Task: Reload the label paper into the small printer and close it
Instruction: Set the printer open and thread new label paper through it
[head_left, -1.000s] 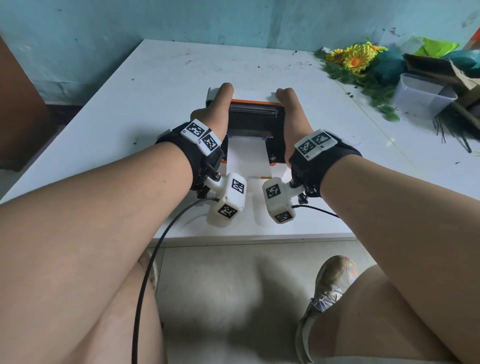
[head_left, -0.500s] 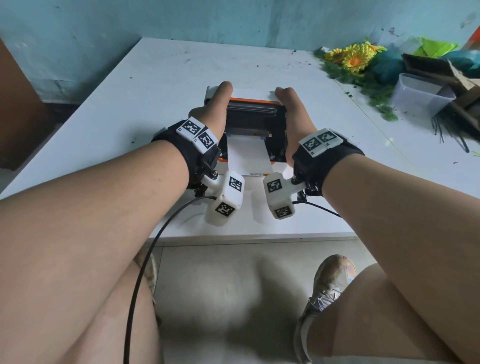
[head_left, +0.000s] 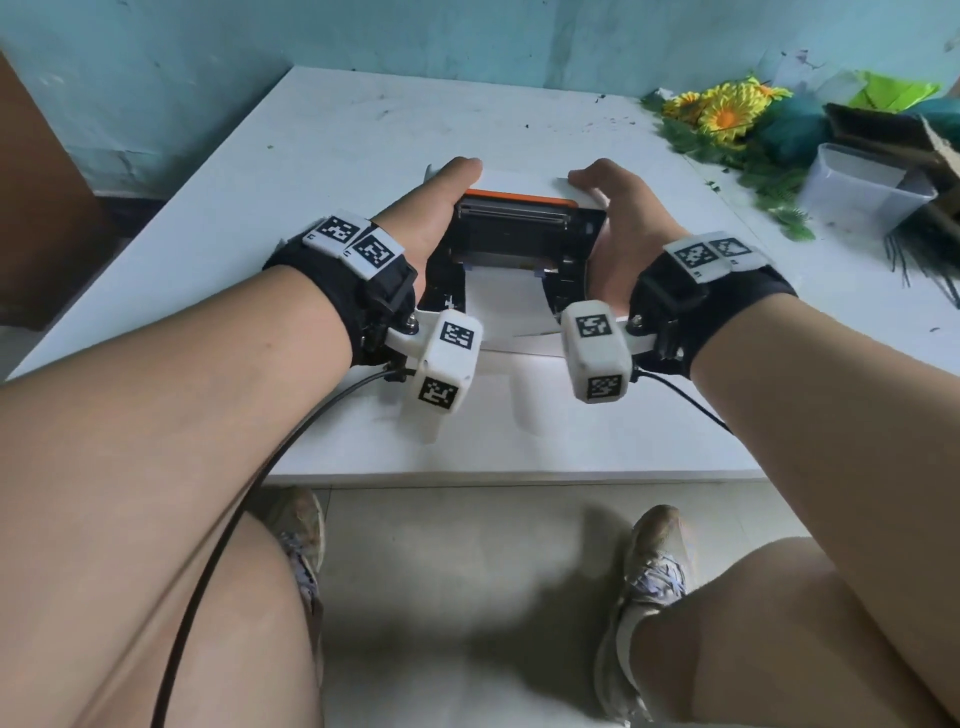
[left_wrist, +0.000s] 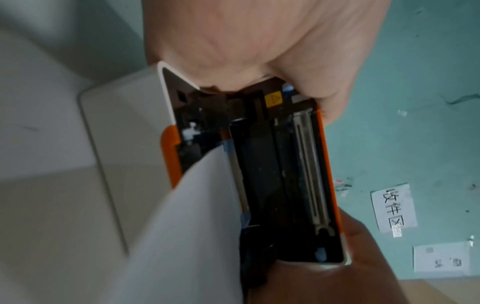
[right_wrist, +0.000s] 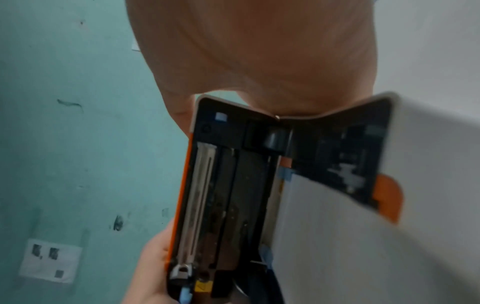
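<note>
Left hand (head_left: 434, 208) gripped the left end of the printer's lid (head_left: 511, 221): thumb on the near inner face, palm against the edge; the other fingers ran behind the lid and were not visible. Right hand (head_left: 618, 228) held the right end likewise, fingers curled over the lid's top corner, thumb side along the printer's right flank.

Lid stood raised, tilted up from the body on its hinge, not closed. In both wrist views its inner face was black with a metal slotted bar (left_wrist: 310, 164) along the orange-trimmed free edge. A small yellow sticker (left_wrist: 272, 100) sat near the left hand's thumb.

Printer (head_left: 511, 260), white casing with orange trim, sat on the white table (head_left: 311, 156) near the front edge, between the two wrists. Label paper (head_left: 501, 306) came out of the open compartment as a white strip toward the person, its free end lying over the front of the casing. The roll itself could not be made out.

Outward: artificial sunflowers (head_left: 722, 111) and a clear plastic tub (head_left: 857, 189) at the table's far right, well apart from the printer. Teal wall (head_left: 467, 36) behind.
</note>
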